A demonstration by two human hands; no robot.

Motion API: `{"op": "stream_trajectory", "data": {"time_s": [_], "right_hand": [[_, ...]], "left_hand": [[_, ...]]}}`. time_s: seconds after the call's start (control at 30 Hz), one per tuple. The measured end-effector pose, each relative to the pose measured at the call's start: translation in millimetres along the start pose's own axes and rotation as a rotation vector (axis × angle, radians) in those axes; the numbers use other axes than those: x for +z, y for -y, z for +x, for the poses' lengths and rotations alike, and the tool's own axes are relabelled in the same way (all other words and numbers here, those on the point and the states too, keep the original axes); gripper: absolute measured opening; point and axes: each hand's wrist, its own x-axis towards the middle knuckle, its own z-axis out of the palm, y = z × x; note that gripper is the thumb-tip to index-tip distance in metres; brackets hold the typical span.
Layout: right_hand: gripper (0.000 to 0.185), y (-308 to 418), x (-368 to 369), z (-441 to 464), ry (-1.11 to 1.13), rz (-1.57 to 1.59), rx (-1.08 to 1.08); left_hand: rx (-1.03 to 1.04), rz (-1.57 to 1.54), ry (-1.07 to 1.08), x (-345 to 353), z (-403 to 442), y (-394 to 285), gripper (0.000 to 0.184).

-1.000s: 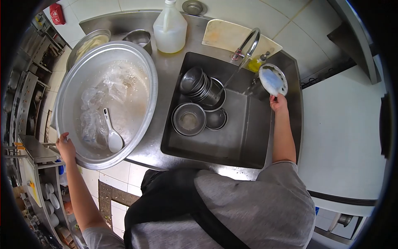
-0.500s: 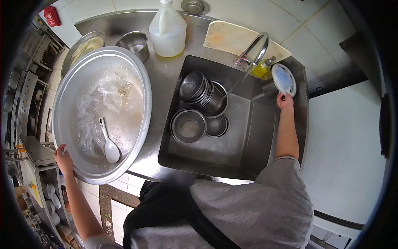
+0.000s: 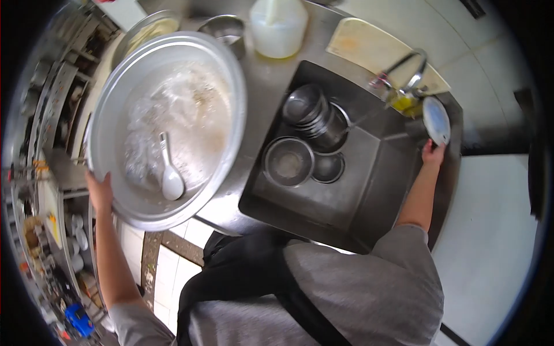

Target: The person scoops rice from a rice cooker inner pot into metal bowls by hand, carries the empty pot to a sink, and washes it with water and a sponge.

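My left hand [image 3: 100, 193] grips the lower left rim of a large metal basin [image 3: 236, 124], which is tilted on the counter's left side. Inside the basin are clear plastic bags [image 3: 144, 150] and a white spoon [image 3: 172, 183]. At the sink's right edge, my right hand [image 3: 433, 153] is closed on the near edge of a round metal container [image 3: 437, 121] with something pale blue and white in it. Stacked metal bowls [image 3: 306, 106] lie in the sink [image 3: 340, 199], with more bowls [image 3: 288, 161] in front of them. Water runs from the faucet [image 3: 416, 78].
A plastic jug [image 3: 279, 29], a metal pot [image 3: 228, 33] and a bowl of pale food [image 3: 153, 32] stand behind the basin. A cutting board [image 3: 369, 46] leans behind the sink. Shelves with dishes are at the left; a white surface [image 3: 490, 225] is at the right.
The view has turned, shifting the basin and sink rightward in the picture. Both hands keep their holds. The round container now shows more edge-on.
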Motion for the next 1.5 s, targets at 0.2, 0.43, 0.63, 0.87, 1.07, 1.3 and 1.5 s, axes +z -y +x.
{"op": "stream_trajectory", "data": {"time_s": [0.2,0.43,0.63,0.87,1.07,1.3,1.5], "right_hand": [[0.023,-137.8,99.6,-99.2,-0.208,-0.032,-0.239],[0.025,-125.4,199.2,-115.8,0.457,-0.092,0.136],[0.046,-74.2,259.2,-278.8,0.697,-0.553,-0.388],[0.039,-81.1,285.5,-278.1,0.816,-0.695,-0.279],[0.039,-81.2,287.6,-288.6,0.886,-0.812,-0.172],[0.079,-97.2,285.7,-285.8,0.901,-1.682,0.263],[0.111,-222.9,317.8,-325.7,1.149,-1.683,0.099]], "left_hand": [[-0.077,0.12,0.107,-29.8,-26.2,-50.1,0.079],[0.156,0.091,0.176,-32.5,-27.6,-55.2,0.08],[0.32,0.01,0.22,-25.0,-30.6,-91.9,0.08],[0.416,-0.056,0.257,1.8,-37.3,-168.0,0.074],[0.458,-0.12,0.271,15.7,-42.3,-225.6,0.071],[0.438,-0.075,0.311,21.8,-38.0,-248.5,0.07],[0.426,-0.089,0.335,16.6,-38.4,-248.9,0.07]]}}
